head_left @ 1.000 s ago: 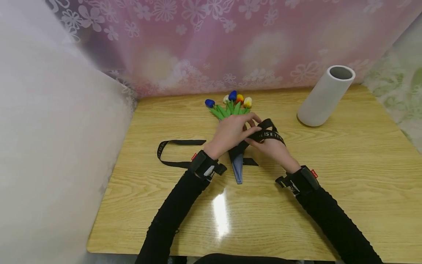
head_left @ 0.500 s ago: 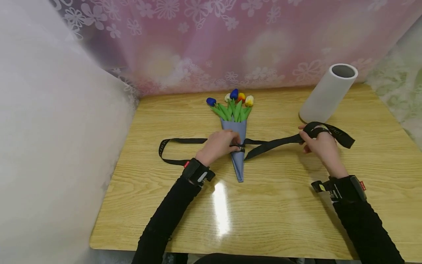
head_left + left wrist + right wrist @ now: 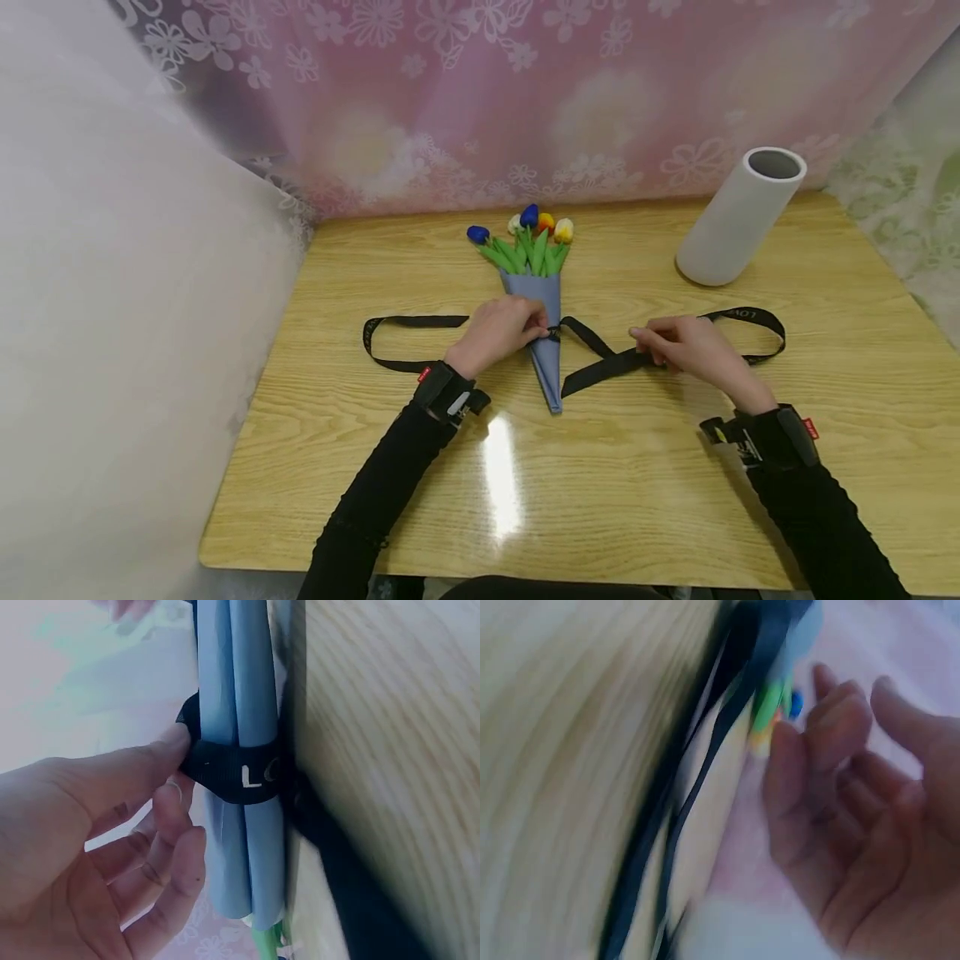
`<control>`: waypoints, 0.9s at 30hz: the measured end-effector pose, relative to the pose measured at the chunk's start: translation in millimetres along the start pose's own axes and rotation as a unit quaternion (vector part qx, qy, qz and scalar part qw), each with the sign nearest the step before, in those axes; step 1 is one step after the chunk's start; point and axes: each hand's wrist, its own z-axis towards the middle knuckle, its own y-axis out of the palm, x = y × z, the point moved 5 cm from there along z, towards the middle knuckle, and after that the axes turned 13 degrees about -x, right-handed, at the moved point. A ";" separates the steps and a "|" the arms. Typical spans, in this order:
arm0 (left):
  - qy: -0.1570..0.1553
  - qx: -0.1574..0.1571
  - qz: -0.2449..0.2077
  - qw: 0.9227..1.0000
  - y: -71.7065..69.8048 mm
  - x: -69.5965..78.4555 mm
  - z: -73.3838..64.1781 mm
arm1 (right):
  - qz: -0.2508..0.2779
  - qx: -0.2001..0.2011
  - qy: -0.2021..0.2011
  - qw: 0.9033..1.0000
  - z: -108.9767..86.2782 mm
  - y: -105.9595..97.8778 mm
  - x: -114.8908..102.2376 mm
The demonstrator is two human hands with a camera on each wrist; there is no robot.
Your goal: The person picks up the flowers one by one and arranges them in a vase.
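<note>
A bouquet of tulips wrapped in blue-grey paper lies on the table, blooms toward the curtain. Around its lower part runs a black ribbon with pale lettering. My left hand pinches this ribbon at the side of the wrap, as the left wrist view shows. One ribbon loop spreads to the left. More ribbon crosses over itself on the right. Over that stretch hovers my right hand, its fingers loosely bent; the right wrist view shows the hand apart from the ribbon.
At the back right stands a white vase with an open top. A pink floral curtain hangs behind the wooden table, and a white wall borders its left side.
My right hand drew the ribbon from the bouquet out to the right, then let it go; the ribbon dropped to the table. My left hand moved down slightly onto the wrapped band.
</note>
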 end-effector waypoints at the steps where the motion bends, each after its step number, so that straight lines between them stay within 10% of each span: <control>1: 0.004 0.005 -0.004 1.000 -1.1 0.6 -0.7 | -0.004 0.015 -0.022 1.000 6.3 2.8 -11.1; 11: 0.009 0.021 -0.045 0.999 -0.9 -0.7 -6.7 | -0.104 0.087 -0.144 0.980 61.2 36.8 -75.0; 27: -0.036 0.031 -0.002 0.999 -1.2 -34.1 -32.9 | -0.178 -0.002 -0.058 0.982 45.8 16.1 -63.0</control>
